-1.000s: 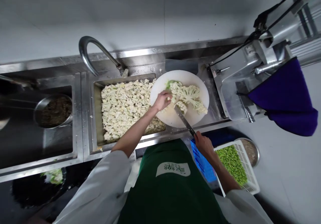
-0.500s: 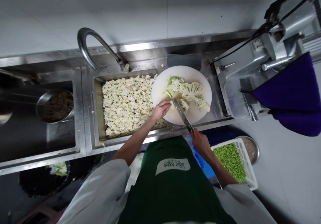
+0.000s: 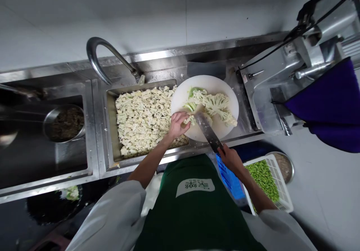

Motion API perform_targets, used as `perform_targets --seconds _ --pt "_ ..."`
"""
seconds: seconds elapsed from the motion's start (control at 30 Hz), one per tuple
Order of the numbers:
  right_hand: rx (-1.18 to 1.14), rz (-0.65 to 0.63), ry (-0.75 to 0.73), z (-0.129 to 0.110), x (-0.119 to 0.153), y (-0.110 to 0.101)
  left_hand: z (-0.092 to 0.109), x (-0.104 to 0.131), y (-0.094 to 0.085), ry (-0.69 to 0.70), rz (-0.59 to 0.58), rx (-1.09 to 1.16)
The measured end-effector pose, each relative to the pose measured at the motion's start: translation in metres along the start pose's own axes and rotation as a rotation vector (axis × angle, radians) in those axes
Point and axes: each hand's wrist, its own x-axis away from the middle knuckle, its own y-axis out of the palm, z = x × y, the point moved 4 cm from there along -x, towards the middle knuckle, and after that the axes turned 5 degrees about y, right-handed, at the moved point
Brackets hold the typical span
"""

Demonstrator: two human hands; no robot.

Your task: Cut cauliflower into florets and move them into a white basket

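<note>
My right hand (image 3: 230, 158) is wrapped round the handle of a wide-bladed cleaver (image 3: 207, 128), its blade lying at a slant over the round white cutting board (image 3: 222, 132). Against the board's left edge, my left hand (image 3: 179, 125) has a small cauliflower floret (image 3: 191, 120) between its thumb and fingers, just left of the blade. Behind the cleaver lies a larger cut cauliflower piece (image 3: 217, 104), with green stalks (image 3: 191, 106) beside it. Cut florets (image 3: 140, 116) fill the sink basin (image 3: 114, 140) to the left, and the board overlaps its right side.
A curved faucet (image 3: 97, 58) arches over the basin. Further left, a metal bowl (image 3: 47, 125) sits in another sink. To the right are a machine (image 3: 264, 93) and a purple cloth (image 3: 326, 97). Below stand a white basket (image 3: 284, 193) of chopped greens and a blue crate (image 3: 232, 181).
The cleaver blade has turned flatter, showing its broad side, and my right hand has shifted slightly right and down. My left hand has moved a little left and down, its fingers more spread.
</note>
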Motion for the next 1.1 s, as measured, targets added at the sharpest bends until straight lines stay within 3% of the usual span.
perform_targets --seconds 0.17,0.27,0.33,0.4,0.5,0.57,0.63,0.73,0.8,0.87,1.0,1.1 --pt "-0.197 0.184 0.178 0.036 0.041 -0.011 0.022 -0.023 0.024 -0.031 -0.258 -0.182" --pt "-0.261 0.266 0.256 0.041 0.045 -0.012 0.024 -0.026 0.03 -0.051 -0.314 -0.232" --pt "-0.28 0.295 0.261 0.042 0.044 -0.01 0.013 -0.008 0.018 -0.087 -0.302 -0.228" --pt "-0.269 0.288 0.256 0.045 0.046 -0.006 -0.008 0.023 -0.007 -0.179 -0.241 -0.226" --pt "-0.207 0.227 0.263 0.055 0.049 0.002 -0.041 0.065 -0.053 -0.387 -0.043 -0.292" --pt "-0.14 0.175 0.259 0.059 0.05 0.006 -0.043 0.066 -0.065 -0.407 0.069 -0.247" --pt "-0.056 0.138 0.256 0.06 0.046 0.009 -0.023 0.039 -0.051 -0.259 0.077 -0.065" --pt "0.053 0.104 0.26 0.055 0.037 0.009 0.024 -0.021 -0.01 0.06 -0.084 0.207" --pt "0.095 0.078 0.258 0.051 0.031 0.009 0.044 -0.044 0.011 0.161 -0.179 0.303" --pt "0.121 0.051 0.255 0.047 0.027 0.01 0.049 -0.045 0.016 0.129 -0.128 0.338" --pt "0.119 0.072 0.236 0.037 0.024 0.012 0.042 -0.005 0.006 -0.055 0.202 0.318" --pt "0.085 0.133 0.203 0.022 0.021 0.011 0.051 0.013 0.009 -0.052 0.29 0.318"
